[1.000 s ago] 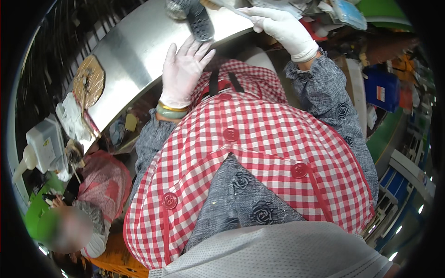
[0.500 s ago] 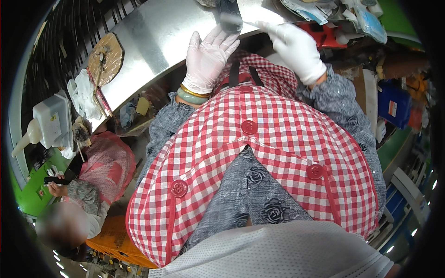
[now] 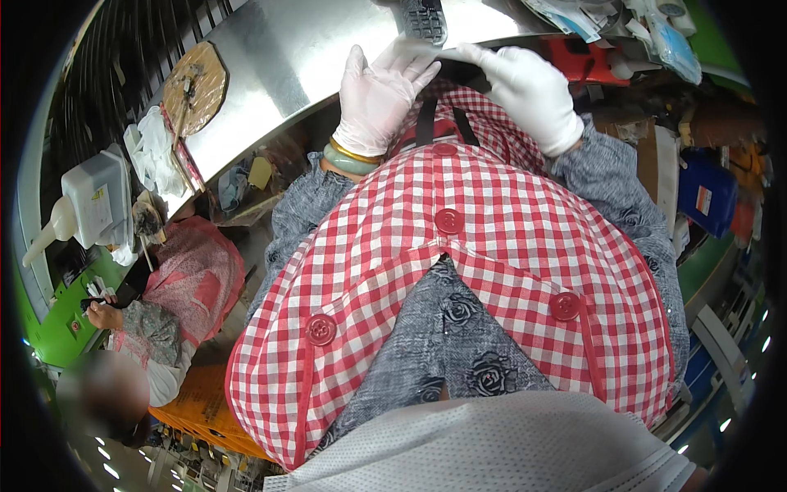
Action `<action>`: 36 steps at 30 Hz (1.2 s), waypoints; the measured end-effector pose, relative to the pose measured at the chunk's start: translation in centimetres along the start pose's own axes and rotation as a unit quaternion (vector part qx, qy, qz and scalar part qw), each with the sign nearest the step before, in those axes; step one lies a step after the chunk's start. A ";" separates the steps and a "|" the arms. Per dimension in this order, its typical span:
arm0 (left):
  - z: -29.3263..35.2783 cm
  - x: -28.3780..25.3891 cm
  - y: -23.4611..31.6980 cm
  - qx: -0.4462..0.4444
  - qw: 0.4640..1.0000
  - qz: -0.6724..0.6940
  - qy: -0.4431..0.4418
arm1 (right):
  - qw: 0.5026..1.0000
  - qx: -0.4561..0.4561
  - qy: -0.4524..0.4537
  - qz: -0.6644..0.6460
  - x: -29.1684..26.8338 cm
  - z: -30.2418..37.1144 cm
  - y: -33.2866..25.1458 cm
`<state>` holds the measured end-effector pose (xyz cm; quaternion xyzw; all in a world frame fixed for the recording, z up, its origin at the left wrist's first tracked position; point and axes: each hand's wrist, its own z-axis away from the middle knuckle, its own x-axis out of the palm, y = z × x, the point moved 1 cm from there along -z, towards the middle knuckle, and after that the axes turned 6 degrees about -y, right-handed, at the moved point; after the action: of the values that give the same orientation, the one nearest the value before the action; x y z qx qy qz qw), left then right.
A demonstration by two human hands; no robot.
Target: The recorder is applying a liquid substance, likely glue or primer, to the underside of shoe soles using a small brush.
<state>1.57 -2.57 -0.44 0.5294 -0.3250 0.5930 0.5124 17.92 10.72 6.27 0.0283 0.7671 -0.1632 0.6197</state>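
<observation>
My left hand (image 3: 375, 102), in a thin white glove, lies palm up with its fingers stretched out at the front edge of the metal table. Just beyond its fingertips is a black, remote-like piece with rows of keys (image 3: 425, 20). My right hand (image 3: 531, 92), gloved in white as well, is closed with its fingers pinched around a slim, pale tool (image 3: 428, 50). That tool points left, over the left fingertips; motion smears its tip, so its kind cannot be made out.
On the metal table (image 3: 270, 61) a round brown board (image 3: 197, 86) holds dark bits, beside crumpled white cloth (image 3: 154, 152). Plastic packets (image 3: 672, 49) and a red object (image 3: 586, 61) are at the right. A co-worker (image 3: 193, 287) sits at the left near an orange crate (image 3: 205, 410).
The keyed piece now shows its keys, where blur covered it before. My right hand and the tool have shifted slightly, with the tool lower over the left fingertips. The whole view has moved a little.
</observation>
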 end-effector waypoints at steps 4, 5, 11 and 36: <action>-0.3 0.2 1.1 -0.047 0.970 0.159 -0.177 | 0.991 -0.055 0.121 -0.007 -0.4 -1.2 1.4; -0.1 -0.2 1.1 -0.042 0.970 0.161 -0.176 | 0.991 -0.059 0.118 -0.008 -0.2 -0.8 0.9; 0.2 -0.3 1.5 0.008 0.999 -0.031 -0.040 | 0.993 -0.050 0.104 0.004 1.6 -0.4 1.3; 0.4 -1.0 4.3 0.029 0.999 0.002 -0.045 | 0.949 -0.056 0.200 -0.237 3.6 -6.0 3.7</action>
<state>-2.47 -4.37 -0.63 0.5699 -0.3315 0.5782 0.4806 12.35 15.34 3.10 -0.1566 0.8681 -0.2531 0.3973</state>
